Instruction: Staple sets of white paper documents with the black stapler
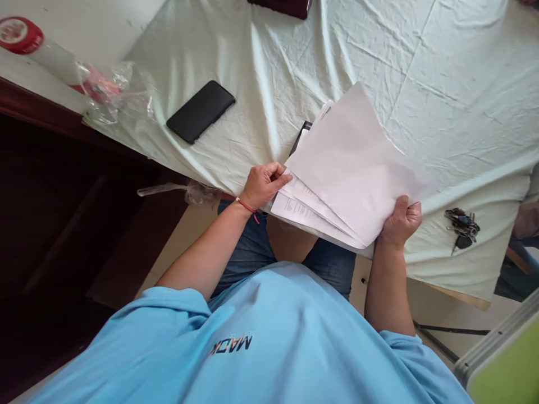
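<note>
My left hand (266, 184) pinches the left edge of a printed sheet (301, 212) in a fanned stack of paper. Across the top lies a sheet of white paper (345, 151), its visible face blank. At the stack's lower right corner, my right hand (400, 221) is closed with the thumb on top of the paper. Lines of small print show on the sheets underneath, too small to read. Part of a dark flat object (300, 137) peeks out under the stack's upper left side; the rest is hidden.
A black phone (201, 111) lies on the pale tablecloth (261, 67). To the right is a bunch of keys (462, 229). A red-capped clear bottle (46, 53) and crumpled plastic wrap (113, 92) are at the upper left. A dark red object (286, 7) sits at the far edge.
</note>
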`<state>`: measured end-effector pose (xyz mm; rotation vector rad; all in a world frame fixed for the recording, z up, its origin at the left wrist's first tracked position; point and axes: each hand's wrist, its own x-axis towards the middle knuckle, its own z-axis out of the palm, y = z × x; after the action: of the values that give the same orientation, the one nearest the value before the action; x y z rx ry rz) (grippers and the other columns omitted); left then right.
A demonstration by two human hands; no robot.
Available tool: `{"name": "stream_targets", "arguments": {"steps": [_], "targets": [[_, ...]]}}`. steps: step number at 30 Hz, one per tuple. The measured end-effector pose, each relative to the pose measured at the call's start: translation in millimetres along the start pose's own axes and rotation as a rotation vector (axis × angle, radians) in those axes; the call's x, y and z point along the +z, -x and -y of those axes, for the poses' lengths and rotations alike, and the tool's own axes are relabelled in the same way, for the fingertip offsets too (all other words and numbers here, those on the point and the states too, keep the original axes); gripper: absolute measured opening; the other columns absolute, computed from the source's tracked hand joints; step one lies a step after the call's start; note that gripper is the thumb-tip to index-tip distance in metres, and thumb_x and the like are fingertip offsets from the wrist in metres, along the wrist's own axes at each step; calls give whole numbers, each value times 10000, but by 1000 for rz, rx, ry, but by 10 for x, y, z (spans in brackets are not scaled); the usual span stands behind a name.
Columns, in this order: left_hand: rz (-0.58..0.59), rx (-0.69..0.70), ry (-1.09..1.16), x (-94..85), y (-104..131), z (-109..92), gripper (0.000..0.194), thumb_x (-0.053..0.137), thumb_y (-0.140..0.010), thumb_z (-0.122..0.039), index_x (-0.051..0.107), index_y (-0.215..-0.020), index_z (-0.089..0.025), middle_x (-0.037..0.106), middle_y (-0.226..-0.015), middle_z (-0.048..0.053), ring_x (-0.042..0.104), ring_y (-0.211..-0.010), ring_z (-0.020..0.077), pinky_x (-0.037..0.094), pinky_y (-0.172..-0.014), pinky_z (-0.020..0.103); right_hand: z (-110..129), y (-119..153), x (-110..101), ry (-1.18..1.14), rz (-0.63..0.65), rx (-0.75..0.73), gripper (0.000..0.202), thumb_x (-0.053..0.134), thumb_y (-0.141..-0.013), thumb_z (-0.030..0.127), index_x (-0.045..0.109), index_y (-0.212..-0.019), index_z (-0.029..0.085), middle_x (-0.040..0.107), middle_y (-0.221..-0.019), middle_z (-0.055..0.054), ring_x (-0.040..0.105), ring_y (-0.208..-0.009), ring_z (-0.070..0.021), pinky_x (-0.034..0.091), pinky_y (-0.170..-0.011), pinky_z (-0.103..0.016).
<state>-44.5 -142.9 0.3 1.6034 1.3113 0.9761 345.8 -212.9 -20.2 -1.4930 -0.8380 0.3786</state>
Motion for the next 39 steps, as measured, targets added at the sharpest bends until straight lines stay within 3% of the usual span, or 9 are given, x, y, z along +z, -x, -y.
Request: {"name": "stream_targets", "arguments": {"steps": [5, 11, 14, 18, 21, 26, 32, 36, 39], "targets": [[-66, 25, -34, 30, -12, -27, 653, 733, -1033, -718, 506, -653, -237, 426, -614, -50, 352, -637, 115, 329, -646, 324, 30, 10, 24, -7, 1, 3, 528, 822, -1030, 774, 752, -1091, 254, 829, -1105, -52, 835, -1191, -280, 660, -1269, -568], [36, 0, 6, -16, 23, -29, 415, 764, -949, -600, 698, -815, -213, 632, -738, -19, 526, -707, 143, 419, -695, 321, 27, 5, 38, -4, -40, 32, 616, 839, -966, 858, 753, -1081, 259, 847, -1097, -45, 839, -1169, -285, 664, -1278, -591], [-7, 15, -38, 1, 0, -31, 507, 759, -981, -634, 593, -720, -233, 500, -662, -44, 425, -662, 128, 362, -674, 327, 29, 6, 28, 11, -28, 33, 594, 819, -991, 832, 775, -1118, 253, 855, -1141, -56, 831, -1216, -287, 646, -1303, -582], [-64, 46, -52, 25, -27, -45, 742, 731, -1034, -797, 437, -636, -245, 337, -617, -57, 308, -632, 119, 291, -646, 340, 31, 14, 28, -11, -40, 32, 565, 835, -1007, 805, 773, -1095, 251, 849, -1132, -55, 825, -1213, -276, 650, -1293, -556], [-1, 41, -10, -14, -15, -50, 745, 781, -1003, -859, 519, -682, -241, 426, -645, -49, 377, -654, 129, 327, -642, 328, 37, 20, 42, -25, -53, 38, 572, 848, -998, 818, 772, -1085, 258, 851, -1116, -47, 832, -1204, -278, 659, -1289, -564], [69, 55, -74, -51, -6, -33, 513, 808, -982, -650, 609, -749, -238, 500, -660, -52, 405, -649, 130, 345, -647, 326, 81, 28, 61, -51, -62, 41, 558, 859, -999, 790, 808, -1128, 249, 885, -1175, -58, 854, -1266, -285, 631, -1356, -587], [-15, 53, -80, 18, -33, 11, 647, 713, -1055, -712, 445, -682, -255, 412, -646, -48, 348, -643, 126, 306, -659, 341, 123, 47, 68, -65, -50, 54, 509, 826, -1032, 738, 829, -1192, 255, 907, -1289, -86, 848, -1404, -300, 581, -1436, -627], [75, 41, -29, -26, -26, 31, 658, 839, -977, -791, 561, -740, -242, 523, -698, -36, 437, -680, 136, 361, -652, 318, 132, 50, 78, -91, -56, 41, 496, 835, -1020, 708, 834, -1184, 239, 909, -1254, -90, 855, -1409, -308, 542, -1474, -636], [113, 60, -66, -50, -27, 42, 646, 876, -953, -763, 579, -724, -236, 571, -692, -26, 459, -678, 138, 367, -651, 314, 121, 46, 82, -82, -74, 51, 481, 824, -1026, 692, 837, -1191, 240, 905, -1243, -81, 853, -1414, -306, 551, -1465, -636]]}}
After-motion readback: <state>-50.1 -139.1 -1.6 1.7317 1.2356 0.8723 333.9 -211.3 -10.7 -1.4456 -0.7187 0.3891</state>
